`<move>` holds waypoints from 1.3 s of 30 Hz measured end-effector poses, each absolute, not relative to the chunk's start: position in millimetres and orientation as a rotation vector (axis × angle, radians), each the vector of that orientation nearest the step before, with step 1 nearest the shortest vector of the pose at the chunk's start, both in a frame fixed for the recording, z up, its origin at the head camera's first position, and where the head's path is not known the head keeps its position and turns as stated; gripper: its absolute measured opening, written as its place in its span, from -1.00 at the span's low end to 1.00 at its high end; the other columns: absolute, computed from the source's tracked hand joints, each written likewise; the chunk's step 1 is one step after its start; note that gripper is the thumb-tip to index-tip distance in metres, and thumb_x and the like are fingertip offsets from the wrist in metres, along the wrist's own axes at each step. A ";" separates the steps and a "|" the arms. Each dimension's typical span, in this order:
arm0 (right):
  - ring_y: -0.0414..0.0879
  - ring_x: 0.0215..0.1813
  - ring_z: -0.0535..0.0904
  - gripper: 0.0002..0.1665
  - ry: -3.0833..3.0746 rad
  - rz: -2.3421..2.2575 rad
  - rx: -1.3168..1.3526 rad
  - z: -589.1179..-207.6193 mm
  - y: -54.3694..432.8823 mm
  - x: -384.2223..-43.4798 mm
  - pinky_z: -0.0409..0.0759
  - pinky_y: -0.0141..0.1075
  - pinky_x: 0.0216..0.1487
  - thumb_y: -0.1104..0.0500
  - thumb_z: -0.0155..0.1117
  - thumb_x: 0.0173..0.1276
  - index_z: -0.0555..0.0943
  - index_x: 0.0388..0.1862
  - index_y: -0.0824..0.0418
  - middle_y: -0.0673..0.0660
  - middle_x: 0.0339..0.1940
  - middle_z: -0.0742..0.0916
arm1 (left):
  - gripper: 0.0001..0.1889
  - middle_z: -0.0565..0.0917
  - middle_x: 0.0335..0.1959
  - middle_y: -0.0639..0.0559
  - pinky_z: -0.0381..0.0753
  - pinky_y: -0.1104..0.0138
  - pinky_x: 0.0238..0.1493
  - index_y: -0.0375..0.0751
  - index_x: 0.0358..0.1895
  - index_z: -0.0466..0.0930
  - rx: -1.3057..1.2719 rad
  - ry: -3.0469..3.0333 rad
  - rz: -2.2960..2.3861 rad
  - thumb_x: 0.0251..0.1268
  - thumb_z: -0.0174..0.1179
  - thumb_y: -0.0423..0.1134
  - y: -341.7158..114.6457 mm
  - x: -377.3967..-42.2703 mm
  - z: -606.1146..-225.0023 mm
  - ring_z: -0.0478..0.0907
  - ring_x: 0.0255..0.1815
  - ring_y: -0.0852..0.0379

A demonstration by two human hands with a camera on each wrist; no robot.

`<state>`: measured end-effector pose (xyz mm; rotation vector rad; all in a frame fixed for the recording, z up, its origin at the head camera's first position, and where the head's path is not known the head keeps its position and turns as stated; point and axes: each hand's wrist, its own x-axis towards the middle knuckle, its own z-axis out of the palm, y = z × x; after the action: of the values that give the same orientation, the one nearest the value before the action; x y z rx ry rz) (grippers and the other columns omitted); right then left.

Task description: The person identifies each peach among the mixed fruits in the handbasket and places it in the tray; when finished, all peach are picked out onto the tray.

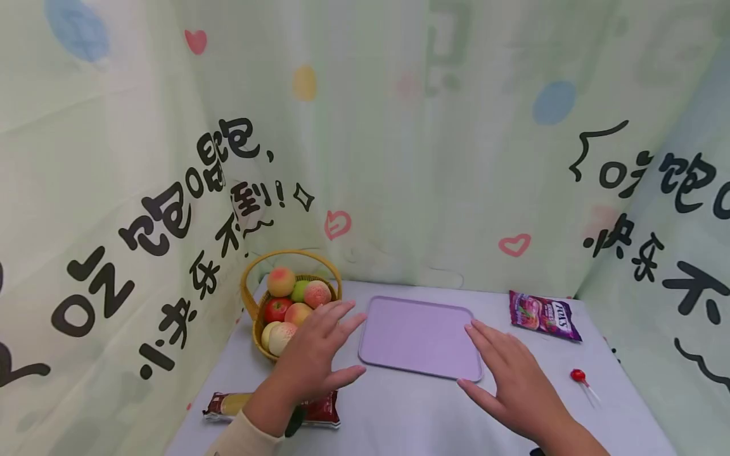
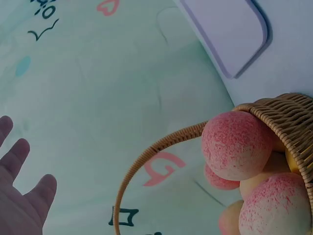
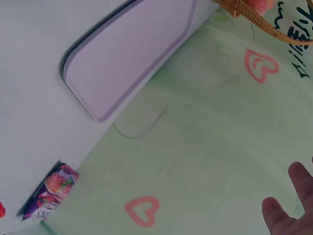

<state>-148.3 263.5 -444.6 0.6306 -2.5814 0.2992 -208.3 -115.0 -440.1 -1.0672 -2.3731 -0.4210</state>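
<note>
My left hand (image 1: 316, 351) is held above the table with its fingers spread and straight, holding nothing. In the head view it overlaps the near right side of a wicker basket (image 1: 249, 303) filled with peaches, apples and other fruit. My right hand (image 1: 513, 380) hovers near the right end of a purple tray (image 1: 421, 335), fingers extended and nothing in them. The left wrist view shows peaches (image 2: 237, 146) in the basket, apart from the left hand (image 2: 22, 196). In the right wrist view the right hand (image 3: 293, 210) appears only in part, at the lower right corner.
A purple snack bag (image 1: 544, 315) lies at the back right, with a red lollipop (image 1: 578, 375) nearer the right edge. Two packaged snacks lie at the front left: a yellow-and-brown pack (image 1: 230, 404) and a dark red one (image 1: 324, 410), partly behind the left wrist. Printed curtains (image 1: 388, 158) surround the table.
</note>
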 end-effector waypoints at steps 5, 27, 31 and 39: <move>0.20 0.48 0.40 0.07 -2.678 0.516 0.472 -451.5 259.0 -161.0 0.43 0.25 0.37 -0.21 0.44 0.31 0.19 0.65 0.11 0.20 0.54 0.46 | -0.07 0.29 0.56 0.04 0.43 -0.01 0.44 0.07 0.60 0.22 -0.983 -2.393 -0.486 0.19 0.38 0.25 -120.8 -214.4 -440.4 0.24 0.54 0.01; 0.34 0.33 0.50 0.15 -2.875 0.903 0.015 -531.2 287.7 -210.8 0.57 0.26 0.21 -0.36 0.24 0.41 0.06 0.66 0.29 0.41 0.53 0.36 | -0.06 0.42 0.40 0.00 0.49 -0.08 0.38 0.01 0.51 0.21 -0.517 -2.617 -0.851 0.09 0.50 0.14 -159.0 -249.2 -450.2 0.33 0.42 -0.01; 0.35 0.33 0.48 0.19 -2.914 0.950 -0.048 -544.6 293.4 -215.8 0.57 0.25 0.22 -0.40 0.21 0.40 0.03 0.65 0.33 0.44 0.50 0.37 | -0.02 0.38 0.46 -0.05 0.45 -0.15 0.39 0.01 0.53 0.20 -0.463 -2.656 -0.890 0.08 0.51 0.17 -162.7 -254.0 -453.6 0.29 0.46 -0.08; 0.41 0.28 0.51 0.09 -2.970 0.989 -0.144 -560.9 300.0 -225.0 0.52 0.26 0.24 -0.22 0.21 0.48 0.02 0.60 0.47 0.54 0.41 0.40 | -0.02 0.30 0.54 -0.06 0.36 -0.21 0.44 -0.05 0.56 0.18 -0.365 -2.701 -0.964 0.13 0.48 0.15 -167.2 -257.9 -462.5 0.22 0.54 -0.15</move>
<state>-225.0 300.0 -560.9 -0.1439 -2.9698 0.9894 -257.9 -167.2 -462.5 -0.3650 -2.7007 -0.9643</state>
